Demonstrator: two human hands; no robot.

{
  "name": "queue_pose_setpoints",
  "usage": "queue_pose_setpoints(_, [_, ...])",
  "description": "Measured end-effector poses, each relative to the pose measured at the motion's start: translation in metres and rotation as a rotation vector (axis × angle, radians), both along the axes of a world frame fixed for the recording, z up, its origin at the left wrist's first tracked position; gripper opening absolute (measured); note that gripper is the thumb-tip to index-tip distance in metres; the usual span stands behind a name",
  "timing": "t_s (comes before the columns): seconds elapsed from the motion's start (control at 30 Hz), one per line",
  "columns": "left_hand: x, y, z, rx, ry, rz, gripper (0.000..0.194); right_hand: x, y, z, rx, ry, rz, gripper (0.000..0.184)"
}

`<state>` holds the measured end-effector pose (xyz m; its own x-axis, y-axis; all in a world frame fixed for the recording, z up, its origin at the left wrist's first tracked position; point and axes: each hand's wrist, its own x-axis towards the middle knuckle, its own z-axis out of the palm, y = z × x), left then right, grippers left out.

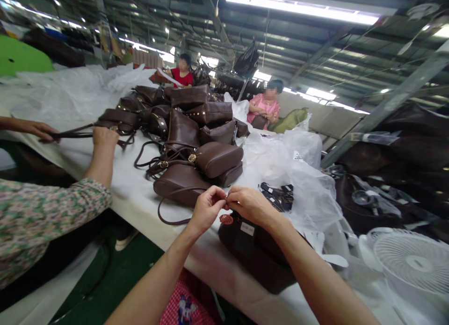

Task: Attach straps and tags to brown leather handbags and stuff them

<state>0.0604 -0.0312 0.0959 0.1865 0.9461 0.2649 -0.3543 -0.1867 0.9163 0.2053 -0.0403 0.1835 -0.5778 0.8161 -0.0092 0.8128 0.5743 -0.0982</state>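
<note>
My left hand [207,206] and my right hand [249,204] meet fingertip to fingertip above a dark brown handbag [257,257] lying near the table's front edge. Both hands are pinched shut on something small between them that I cannot make out. A round copper-coloured tag [226,219] hangs just below the pinch, over the bag's top. A white label shows on the bag's dark surface.
A heap of brown handbags [191,138] with loose straps fills the white table [133,194]. Clear plastic bags [298,175] lie to the right. A co-worker's arm in a floral sleeve [49,208] handles a strap on the left. A white fan [414,264] stands lower right. Two people sit far back.
</note>
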Motion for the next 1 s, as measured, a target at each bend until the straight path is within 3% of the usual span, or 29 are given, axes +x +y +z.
queue_pose_setpoints(0.27, [-0.002, -0.002, 0.006, -0.004, -0.014, 0.035, 0.013, -0.002, -0.001, -0.004, 0.06, -0.019, -0.071, 0.025])
queue_pose_setpoints(0.4, [-0.002, -0.009, -0.003, -0.068, 0.003, 0.103, 0.013, 0.0, -0.001, -0.007, 0.082, 0.026, -0.118, 0.026])
queue_pose_setpoints(0.57, [0.007, -0.015, -0.013, -0.112, 0.045, 0.087, 0.011, -0.001, -0.002, -0.007, 0.091, 0.03, -0.117, 0.021])
queue_pose_setpoints(1.0, [0.013, -0.011, -0.008, -0.141, -0.007, 0.131, 0.006, -0.003, -0.005, -0.006, 0.103, 0.041, -0.119, 0.02])
